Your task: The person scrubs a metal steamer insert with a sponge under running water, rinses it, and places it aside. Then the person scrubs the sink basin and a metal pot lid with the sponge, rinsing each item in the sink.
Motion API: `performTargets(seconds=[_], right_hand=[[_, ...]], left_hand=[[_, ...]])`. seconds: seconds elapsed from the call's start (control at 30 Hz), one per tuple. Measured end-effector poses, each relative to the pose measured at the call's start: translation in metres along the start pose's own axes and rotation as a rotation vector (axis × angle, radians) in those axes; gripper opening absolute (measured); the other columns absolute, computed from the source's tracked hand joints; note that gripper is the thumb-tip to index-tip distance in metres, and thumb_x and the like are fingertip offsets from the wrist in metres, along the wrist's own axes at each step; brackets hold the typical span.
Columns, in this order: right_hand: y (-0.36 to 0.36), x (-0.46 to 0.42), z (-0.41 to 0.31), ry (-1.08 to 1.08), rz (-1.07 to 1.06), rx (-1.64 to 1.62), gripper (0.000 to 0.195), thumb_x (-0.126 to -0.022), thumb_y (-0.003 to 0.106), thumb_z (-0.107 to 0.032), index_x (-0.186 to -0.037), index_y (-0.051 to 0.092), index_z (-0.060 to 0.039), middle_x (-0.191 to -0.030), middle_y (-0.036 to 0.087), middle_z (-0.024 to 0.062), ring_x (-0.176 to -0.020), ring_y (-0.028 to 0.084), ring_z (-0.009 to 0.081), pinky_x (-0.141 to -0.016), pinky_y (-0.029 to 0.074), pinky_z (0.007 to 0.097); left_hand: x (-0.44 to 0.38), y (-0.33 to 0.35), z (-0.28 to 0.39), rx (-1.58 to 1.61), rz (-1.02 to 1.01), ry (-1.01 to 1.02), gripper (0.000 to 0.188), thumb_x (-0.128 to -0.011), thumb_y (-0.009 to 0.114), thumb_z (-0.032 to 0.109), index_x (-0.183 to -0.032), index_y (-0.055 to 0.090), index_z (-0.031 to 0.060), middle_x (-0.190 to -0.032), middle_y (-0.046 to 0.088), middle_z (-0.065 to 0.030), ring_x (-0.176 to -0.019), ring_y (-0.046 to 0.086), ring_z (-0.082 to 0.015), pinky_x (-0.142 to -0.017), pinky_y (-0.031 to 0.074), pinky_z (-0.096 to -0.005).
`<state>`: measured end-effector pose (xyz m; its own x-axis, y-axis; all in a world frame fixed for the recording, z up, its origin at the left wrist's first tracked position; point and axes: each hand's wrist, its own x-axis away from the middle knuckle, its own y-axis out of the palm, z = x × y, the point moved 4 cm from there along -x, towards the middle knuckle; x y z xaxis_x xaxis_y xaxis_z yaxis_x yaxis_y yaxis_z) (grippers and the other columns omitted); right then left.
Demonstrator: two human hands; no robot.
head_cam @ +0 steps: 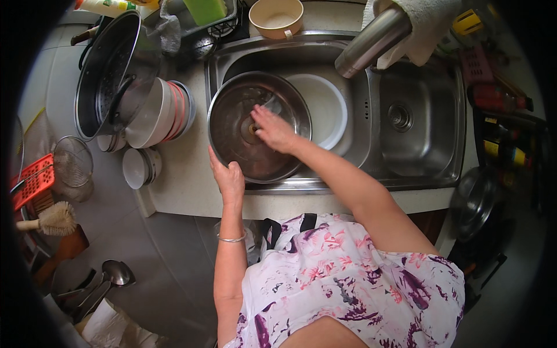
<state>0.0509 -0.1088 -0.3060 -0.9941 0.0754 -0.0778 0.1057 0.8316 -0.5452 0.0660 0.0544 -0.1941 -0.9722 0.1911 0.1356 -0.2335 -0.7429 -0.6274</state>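
A large round pot lid (243, 161) with a metal rim and a small brass-coloured fitting at its centre rests tilted over the left sink basin. My left hand (227, 176) grips its lower left rim, thumb and fingers at the edge. Over the lid's inner face, my right hand (274, 130) reaches with extended fingers near the centre, slightly blurred. A pale patch shows by these fingertips; whether it is a cloth, suds or a reflection is unclear. Partly behind the lid, a white basin (335, 113) sits in the sink (363, 143).
A steel faucet (370, 43) with a towel (428, 26) draped on it overhangs the sink divider. Left on the counter stand a large steamer pot (104, 78), stacked bowls (152, 117) and small bowls (137, 167). A beige bowl (276, 19) sits behind the sink. Bottles (500, 98) crowd the right.
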Motion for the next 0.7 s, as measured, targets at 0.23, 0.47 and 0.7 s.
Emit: performTargets(seconds=[0.23,0.47,0.7], right_hand=[[-0.033,0.034,0.028,0.130,0.041,0.258,0.049,-0.078,0.057,-0.007,-0.125,0.042,-0.0039,-0.130,0.039,0.0241,-0.120,0.040,0.0388,-0.097,0.039,0.0417],[-0.080,0.049,0.016,0.243,0.132,-0.282,0.025,-0.071,0.048,0.004,-0.091,0.059,-0.0029,-0.085,0.060,0.0175,-0.089,0.057,0.0342,-0.079,0.046,0.0409],[-0.088,0.071,0.108,0.328,0.208,0.188,0.019,-0.073,0.051,-0.001,-0.089,0.061,-0.0006,-0.088,0.061,0.0210,-0.082,0.059,0.0391,-0.076,0.047,0.0418]], left_hand=[[-0.005,0.002,-0.002,-0.013,-0.022,-0.001,0.066,-0.075,0.042,-0.002,-0.138,0.021,-0.0052,-0.132,0.035,-0.0296,-0.121,0.039,-0.0391,-0.103,0.031,-0.0374],[-0.001,-0.003,0.023,-0.137,0.071,0.011,0.064,-0.076,0.041,-0.004,-0.138,0.023,-0.0042,-0.129,0.036,-0.0291,-0.118,0.041,-0.0399,-0.101,0.032,-0.0394],[-0.004,-0.006,0.020,-0.096,0.092,0.074,0.063,-0.076,0.040,-0.005,-0.137,0.024,-0.0059,-0.129,0.036,-0.0295,-0.118,0.041,-0.0402,-0.102,0.031,-0.0400]])
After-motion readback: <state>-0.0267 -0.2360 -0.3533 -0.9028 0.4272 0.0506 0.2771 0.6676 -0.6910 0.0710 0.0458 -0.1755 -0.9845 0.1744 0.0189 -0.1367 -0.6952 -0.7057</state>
